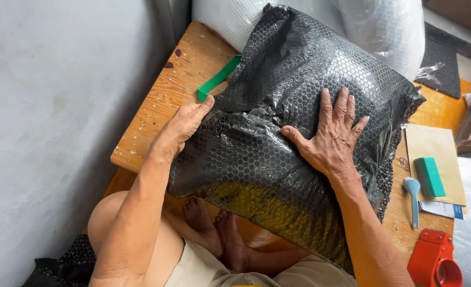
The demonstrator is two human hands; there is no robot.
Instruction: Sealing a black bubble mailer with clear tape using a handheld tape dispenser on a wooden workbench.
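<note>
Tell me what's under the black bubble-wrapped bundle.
The black bubble-wrapped bundle rests on a wooden table; a green strip runs beneath its left edge. Its contents and the tabletop below are covered.

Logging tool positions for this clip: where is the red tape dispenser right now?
In the head view the red tape dispenser sits at the bottom right corner on the wooden table, just below the light blue spoon and beside the person's right forearm.

The person's arms are bare, with no sleeves, watch or rings. The left hand [185,125] and the right hand [334,135] wear no gloves. The shorts are light tan. The feet are bare, with no shoes or socks.
</note>
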